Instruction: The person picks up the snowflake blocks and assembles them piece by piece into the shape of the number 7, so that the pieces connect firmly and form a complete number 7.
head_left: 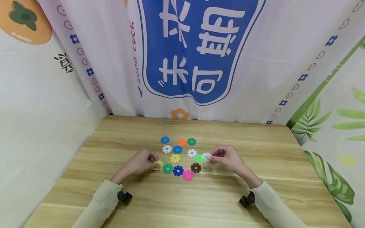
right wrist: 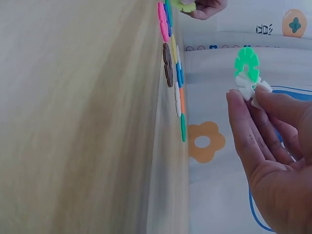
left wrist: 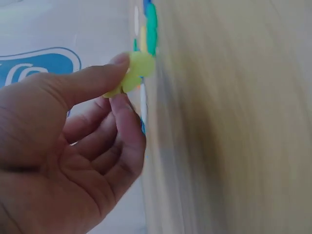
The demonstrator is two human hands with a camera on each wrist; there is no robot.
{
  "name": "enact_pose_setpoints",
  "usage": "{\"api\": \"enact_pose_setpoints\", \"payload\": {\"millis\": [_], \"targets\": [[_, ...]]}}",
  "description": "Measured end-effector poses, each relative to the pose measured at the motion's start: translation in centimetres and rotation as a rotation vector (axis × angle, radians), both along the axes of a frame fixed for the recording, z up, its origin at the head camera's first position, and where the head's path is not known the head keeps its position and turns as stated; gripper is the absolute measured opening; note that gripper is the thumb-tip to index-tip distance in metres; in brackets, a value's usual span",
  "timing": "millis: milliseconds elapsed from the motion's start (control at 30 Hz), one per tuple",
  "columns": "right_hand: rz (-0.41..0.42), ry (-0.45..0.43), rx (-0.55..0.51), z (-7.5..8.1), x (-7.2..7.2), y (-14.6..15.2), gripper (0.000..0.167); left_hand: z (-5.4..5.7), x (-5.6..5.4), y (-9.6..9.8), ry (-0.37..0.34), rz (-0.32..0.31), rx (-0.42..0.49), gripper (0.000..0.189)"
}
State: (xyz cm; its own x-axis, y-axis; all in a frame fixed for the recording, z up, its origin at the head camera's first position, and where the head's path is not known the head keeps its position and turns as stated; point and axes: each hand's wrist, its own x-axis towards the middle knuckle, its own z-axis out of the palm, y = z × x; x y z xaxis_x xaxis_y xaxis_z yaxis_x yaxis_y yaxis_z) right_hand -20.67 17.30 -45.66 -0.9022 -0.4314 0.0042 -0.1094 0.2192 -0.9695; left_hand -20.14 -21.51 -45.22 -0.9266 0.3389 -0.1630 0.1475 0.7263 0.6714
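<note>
My left hand pinches a notched yellow-green snowflake disc between thumb and index finger, left of the other discs. On the right side, my right hand grips a white snowflake disc by its edge. A bright green snowflake disc is joined to that white one and stands up from it in the right wrist view. Closest to the left hand lies a green disc; a brown disc and a white disc lie near the joined pair.
More discs lie flat mid-table: dark blue, pink, yellow, blue, white, another blue, orange and a second green. Printed curtains hang behind the wooden table.
</note>
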Motion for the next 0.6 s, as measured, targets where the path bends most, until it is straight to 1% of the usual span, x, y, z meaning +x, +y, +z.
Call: {"api": "enact_pose_setpoints", "payload": {"millis": [67,133,200,300,367,400,467,600], "targets": [[-0.004,-0.027,-0.024,0.0,0.0,-0.1,0.019,0.2,0.0,0.4,-0.014,-0.001,0.063,0.013],[-0.016,-0.054,-0.044,0.0,0.0,-0.1,0.021,0.4,0.1,1.0,-0.04,0.005,0.149,0.014],[-0.034,-0.079,-0.057,-0.1,0.0,-0.2,0.023,0.6,0.2,1.8,-0.062,-0.007,0.237,0.015],[-0.059,-0.113,-0.073,-0.1,0.1,-0.4,0.026,0.7,0.2,3.1,-0.124,-0.027,0.364,0.017],[-0.068,-0.126,-0.081,-0.1,0.2,-0.5,0.028,0.6,0.2,4.0,-0.171,-0.022,0.423,0.019],[-0.071,-0.134,-0.087,-0.1,0.2,-0.6,0.029,0.6,0.3,4.4,-0.201,-0.008,0.454,0.02],[-0.069,-0.139,-0.096,0.0,0.3,-0.7,0.031,0.6,0.3,5.3,-0.242,0.026,0.49,0.02],[-0.083,-0.16,-0.107,0.2,0.3,-0.9,0.031,0.5,0.2,6.8,-0.282,0.119,0.551,0.02]]}}
